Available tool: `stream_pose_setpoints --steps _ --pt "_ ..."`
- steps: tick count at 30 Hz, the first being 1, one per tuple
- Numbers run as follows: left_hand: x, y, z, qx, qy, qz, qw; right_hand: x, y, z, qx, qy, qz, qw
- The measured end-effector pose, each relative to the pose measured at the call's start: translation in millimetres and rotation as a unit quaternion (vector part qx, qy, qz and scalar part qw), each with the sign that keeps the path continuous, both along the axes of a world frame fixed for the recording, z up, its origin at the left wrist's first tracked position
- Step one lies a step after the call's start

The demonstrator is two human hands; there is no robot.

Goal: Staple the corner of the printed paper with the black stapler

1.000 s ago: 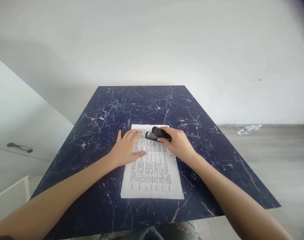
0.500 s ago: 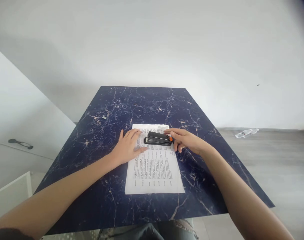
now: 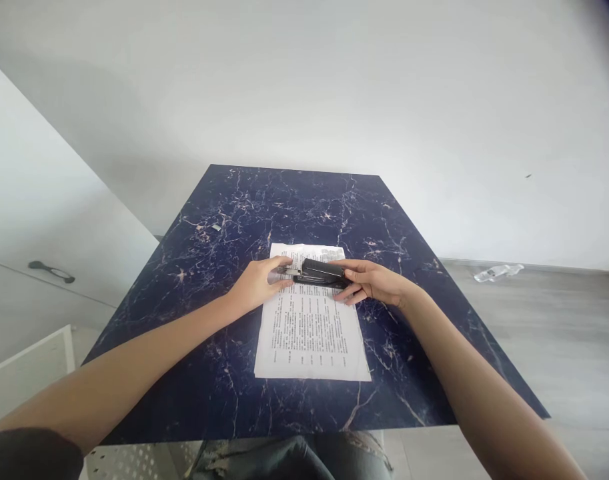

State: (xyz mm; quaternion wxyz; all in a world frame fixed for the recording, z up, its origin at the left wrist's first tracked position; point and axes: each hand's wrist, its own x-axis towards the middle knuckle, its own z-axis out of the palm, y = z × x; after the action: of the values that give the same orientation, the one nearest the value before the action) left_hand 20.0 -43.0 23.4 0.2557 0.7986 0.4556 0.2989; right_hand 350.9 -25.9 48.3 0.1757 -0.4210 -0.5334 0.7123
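A black stapler (image 3: 321, 270) is over the upper part of a printed sheet of paper (image 3: 309, 340), its front end toward the left. My right hand (image 3: 377, 280) grips its rear end, with thumb and fingers around it. At the front end, my left hand (image 3: 259, 280) has its thumb and fingers on either side of the stapler's nose. A pale metal part shows there between the left fingers. Whether the stapler still rests on the paper is hard to tell.
The sheet lies on a dark blue marbled table (image 3: 304, 207). A small pale scrap (image 3: 217, 227) is at the table's left. Beyond stand a white wall (image 3: 334, 87) and, left, a white panel with a dark handle (image 3: 51, 271). Clear plastic (image 3: 498, 273) lies on the floor at right.
My left hand has moved from lying on the paper to the stapler's front end. My right hand has closed further around the rear end. The view has shifted slightly.
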Motion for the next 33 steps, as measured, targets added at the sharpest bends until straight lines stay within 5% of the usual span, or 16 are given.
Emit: stream_pose_setpoints --steps 5,10,13,18,20,23,25,27,31,33 --pt "-1 0 -2.9 0.039 -0.011 -0.017 0.999 -17 -8 -3.0 0.218 -0.12 -0.001 0.969" --pt "1 0 -1.4 -0.007 -0.139 0.01 0.99 -29 -18 -3.7 0.479 -0.202 -0.081 0.85" --pt "3 5 -2.5 -0.128 -0.332 0.027 0.934 -30 -24 -0.7 0.625 -0.193 -0.141 0.743" --pt "0 16 -2.0 -0.381 -0.499 -0.074 0.775 -33 -38 2.6 0.772 -0.212 -0.1 0.591" --pt "-2 16 -1.0 -0.414 -0.499 -0.094 0.755 -34 -42 2.0 0.795 -0.248 -0.087 0.547" --pt "-4 15 -1.6 -0.404 -0.472 -0.112 0.775 -34 -43 0.5 0.81 -0.281 -0.08 0.508" --pt "-4 15 -3.4 -0.387 -0.454 -0.117 0.794 -36 -42 0.3 0.805 -0.268 -0.095 0.52" --pt "-4 15 -5.3 -0.383 -0.451 -0.107 0.799 -39 -41 1.6 0.776 -0.231 -0.145 0.569" --pt "-3 15 -5.2 -0.334 -0.496 -0.039 0.8 -47 -39 5.8 0.567 -0.168 -0.291 0.752" --pt "-2 16 -3.5 -0.282 -0.528 -0.007 0.801 -49 -37 5.7 0.417 -0.139 -0.298 0.847"
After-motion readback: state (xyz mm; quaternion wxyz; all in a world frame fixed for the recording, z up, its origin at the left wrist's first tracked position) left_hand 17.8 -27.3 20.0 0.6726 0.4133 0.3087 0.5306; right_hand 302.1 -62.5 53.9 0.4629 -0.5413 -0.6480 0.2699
